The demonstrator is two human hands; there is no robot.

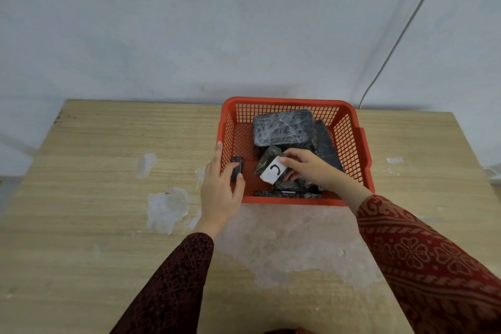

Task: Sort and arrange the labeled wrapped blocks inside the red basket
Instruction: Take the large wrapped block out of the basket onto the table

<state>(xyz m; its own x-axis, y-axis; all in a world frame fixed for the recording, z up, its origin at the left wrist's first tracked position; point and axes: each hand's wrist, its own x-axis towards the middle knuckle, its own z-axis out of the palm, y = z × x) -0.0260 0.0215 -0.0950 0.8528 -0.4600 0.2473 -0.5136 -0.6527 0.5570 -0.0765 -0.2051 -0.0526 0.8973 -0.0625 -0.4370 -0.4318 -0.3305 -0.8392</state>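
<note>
A red mesh basket [349, 127] stands on the wooden table against the wall. Inside lie several dark blocks wrapped in clear film; the largest block [283, 127] leans at the back. My right hand [311, 168] reaches over the front rim and grips a tilted block with a white label [272, 169] marked with a curved black letter. My left hand [219, 187] is at the basket's left front corner, fingers outside the wall and thumb inside, pinching a small dark block [236, 168] against the mesh. More blocks [287, 194] lie along the front wall.
The wooden table [108, 171] has worn pale patches left of and in front of the basket. A pale wall stands right behind the basket. A thin cable [393, 46] runs down the wall at the right.
</note>
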